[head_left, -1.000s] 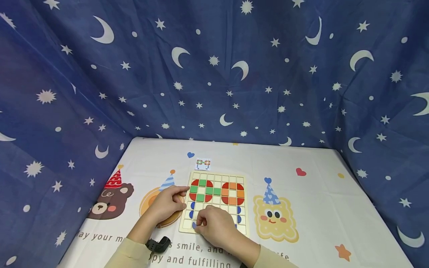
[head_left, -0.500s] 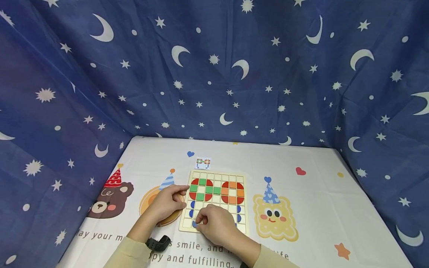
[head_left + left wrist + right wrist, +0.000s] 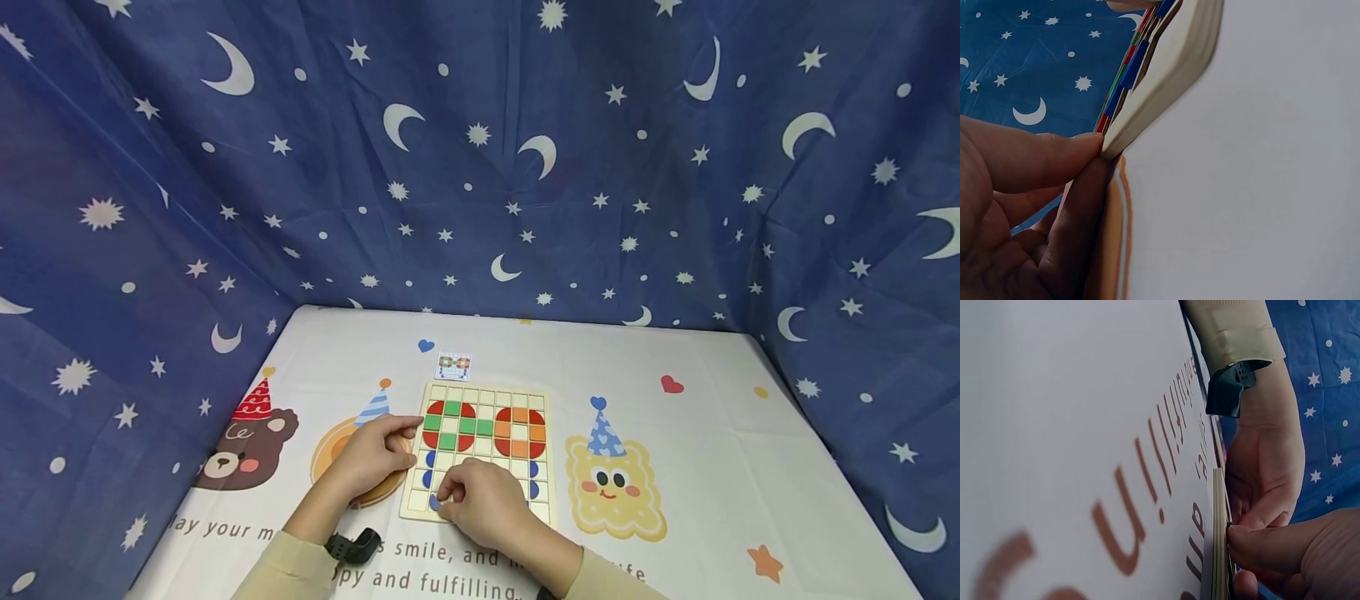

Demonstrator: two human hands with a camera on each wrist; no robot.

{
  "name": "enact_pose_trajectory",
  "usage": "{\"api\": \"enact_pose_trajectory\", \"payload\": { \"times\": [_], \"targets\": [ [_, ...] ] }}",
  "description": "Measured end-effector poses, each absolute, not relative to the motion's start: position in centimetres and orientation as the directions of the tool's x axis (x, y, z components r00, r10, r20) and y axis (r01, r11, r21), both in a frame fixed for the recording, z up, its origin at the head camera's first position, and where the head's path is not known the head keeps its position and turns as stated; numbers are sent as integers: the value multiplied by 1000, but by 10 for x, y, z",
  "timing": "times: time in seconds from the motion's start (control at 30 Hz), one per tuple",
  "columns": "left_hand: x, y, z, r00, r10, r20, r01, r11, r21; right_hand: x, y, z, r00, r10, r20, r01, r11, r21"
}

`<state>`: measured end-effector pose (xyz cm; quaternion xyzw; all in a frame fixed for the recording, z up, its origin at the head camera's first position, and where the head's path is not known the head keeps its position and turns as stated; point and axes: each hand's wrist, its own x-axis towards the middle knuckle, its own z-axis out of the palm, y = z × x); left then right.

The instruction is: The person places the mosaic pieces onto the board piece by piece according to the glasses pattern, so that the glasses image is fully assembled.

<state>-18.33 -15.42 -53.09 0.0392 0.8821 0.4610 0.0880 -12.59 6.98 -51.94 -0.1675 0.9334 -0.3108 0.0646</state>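
A cream grid board (image 3: 420,503) lies on the table with red, green, orange and blue tiles in its cells. The left hand (image 3: 372,452) rests against the board's left side, thumb and index finger apart along the edge. Close up in the left wrist view, its fingertips (image 3: 1092,147) touch the board corner (image 3: 1147,103). Over the lower part of the board, the right hand (image 3: 483,500) has its fingers curled, with thumb and fingertip at a blue half-round tile (image 3: 434,502) in the bottom row. The right wrist view shows a dark sliver of that tile (image 3: 1230,525) by the thumb.
A small pattern card (image 3: 453,367) lies just beyond the board. The white tablecloth (image 3: 712,467) carries printed party figures and lettering. A blue curtain (image 3: 480,208) with moons and stars encloses the back and both sides.
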Motion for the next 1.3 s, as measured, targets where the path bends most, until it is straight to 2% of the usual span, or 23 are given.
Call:
{"api": "enact_pose_trajectory", "payload": {
  "times": [0.5, 0.93, 1.3],
  "targets": [
    [-185, -155, -533, -980, 155, -123, -16, 556, 831, -129, 75, -516, -929, -360, -85, -199, 681, -705],
    [-184, -154, -532, -983, 121, -137, -44, 571, 819, -134, 83, -508, -917, -393, -67, -164, 525, -835],
    [-183, -150, -521, -969, 140, -203, -122, 443, 888, -141, 98, -494, -919, -384, -88, -101, 445, -890]
  ]
}}
